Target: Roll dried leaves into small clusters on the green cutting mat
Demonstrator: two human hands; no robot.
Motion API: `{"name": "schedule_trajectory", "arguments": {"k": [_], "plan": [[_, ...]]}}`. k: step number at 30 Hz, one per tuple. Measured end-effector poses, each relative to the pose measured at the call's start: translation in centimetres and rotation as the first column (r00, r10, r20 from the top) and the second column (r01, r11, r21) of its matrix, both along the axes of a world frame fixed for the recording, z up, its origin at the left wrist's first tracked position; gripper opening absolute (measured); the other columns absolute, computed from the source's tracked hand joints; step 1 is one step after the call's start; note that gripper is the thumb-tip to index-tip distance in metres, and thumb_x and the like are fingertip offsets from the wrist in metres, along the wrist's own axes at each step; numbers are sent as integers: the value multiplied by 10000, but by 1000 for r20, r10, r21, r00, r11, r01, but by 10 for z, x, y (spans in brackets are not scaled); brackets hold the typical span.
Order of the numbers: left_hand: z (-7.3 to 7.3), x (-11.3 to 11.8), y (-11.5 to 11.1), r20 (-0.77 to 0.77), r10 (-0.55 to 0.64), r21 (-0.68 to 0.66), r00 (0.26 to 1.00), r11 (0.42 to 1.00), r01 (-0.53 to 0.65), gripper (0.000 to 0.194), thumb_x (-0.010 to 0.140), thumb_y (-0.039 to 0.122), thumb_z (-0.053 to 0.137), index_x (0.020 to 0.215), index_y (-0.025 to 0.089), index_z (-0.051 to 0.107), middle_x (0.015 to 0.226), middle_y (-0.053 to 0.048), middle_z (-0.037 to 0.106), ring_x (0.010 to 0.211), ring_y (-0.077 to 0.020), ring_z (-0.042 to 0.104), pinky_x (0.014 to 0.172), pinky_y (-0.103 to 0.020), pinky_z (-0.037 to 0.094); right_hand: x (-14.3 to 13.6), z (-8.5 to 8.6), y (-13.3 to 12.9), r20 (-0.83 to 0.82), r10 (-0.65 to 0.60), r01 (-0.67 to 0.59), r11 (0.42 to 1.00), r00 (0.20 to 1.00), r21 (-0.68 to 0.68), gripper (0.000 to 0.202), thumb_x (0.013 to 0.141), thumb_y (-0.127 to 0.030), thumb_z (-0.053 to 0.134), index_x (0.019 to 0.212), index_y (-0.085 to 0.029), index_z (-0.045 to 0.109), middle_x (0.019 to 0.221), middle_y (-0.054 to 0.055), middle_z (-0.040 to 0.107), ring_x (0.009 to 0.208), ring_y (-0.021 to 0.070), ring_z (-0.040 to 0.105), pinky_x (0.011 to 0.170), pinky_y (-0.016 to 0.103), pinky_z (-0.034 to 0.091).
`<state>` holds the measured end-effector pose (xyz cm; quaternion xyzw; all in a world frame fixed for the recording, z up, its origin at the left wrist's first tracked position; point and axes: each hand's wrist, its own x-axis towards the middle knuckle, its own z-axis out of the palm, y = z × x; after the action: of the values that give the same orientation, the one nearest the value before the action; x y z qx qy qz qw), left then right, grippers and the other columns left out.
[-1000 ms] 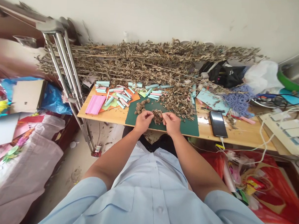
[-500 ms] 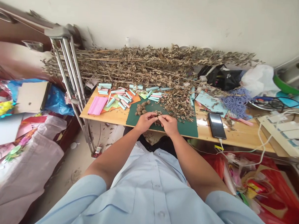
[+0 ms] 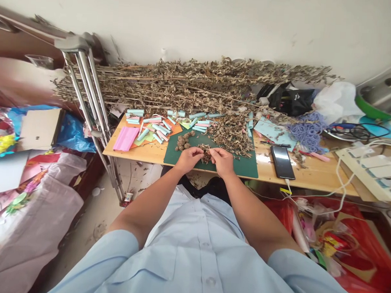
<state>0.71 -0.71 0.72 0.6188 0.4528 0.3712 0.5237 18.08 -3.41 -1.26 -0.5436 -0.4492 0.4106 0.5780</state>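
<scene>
Over the front of a green cutting mat (image 3: 243, 166), my left hand (image 3: 189, 160) and my right hand (image 3: 222, 161) face each other, a small gap between their fingertips. Both are closed in a pinch on bits of dried leaves, mostly hidden by the fingers. Crumbled dried leaves (image 3: 205, 152) lie on the mat between and behind the fingertips. Just beyond my left hand sit several small brown balls of dried leaf (image 3: 183, 141). A larger heap of dried leaves (image 3: 233, 135) spreads behind my right hand.
Long bundles of dried stalks (image 3: 185, 85) line the wall. Rolled paper tubes (image 3: 160, 130) and a pink packet (image 3: 126, 138) lie left. A phone (image 3: 282, 162), purple cord (image 3: 308, 130) and a power strip (image 3: 369, 171) are right. Crutches (image 3: 91, 90) lean at the table's left end.
My hands have moved apart: the fingertips were together and now have a gap between them. The leaf bits behind them show more. The view has shifted slightly.
</scene>
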Motion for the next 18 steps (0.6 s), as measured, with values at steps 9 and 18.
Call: {"name": "schedule_trajectory", "arguments": {"k": [9,18], "plan": [[3,-1,0,-58,-41,195,997,979,52,203,889,347,666,921,166,753,914,-57,698,884,-163,637,854,-296,491,-2,13,-8,159,92,-98,995,983,34,270,834,-464,717,879,-213,805,596,-31,597,516,116,491,532,273,395],[4,-2,-1,-117,-72,161,991,983,90,212,896,341,625,841,153,707,834,-32,677,810,-149,606,774,-269,463,-4,12,-9,247,51,-55,998,968,13,268,857,-450,680,820,-200,772,597,-22,614,549,129,526,581,275,437]]}}
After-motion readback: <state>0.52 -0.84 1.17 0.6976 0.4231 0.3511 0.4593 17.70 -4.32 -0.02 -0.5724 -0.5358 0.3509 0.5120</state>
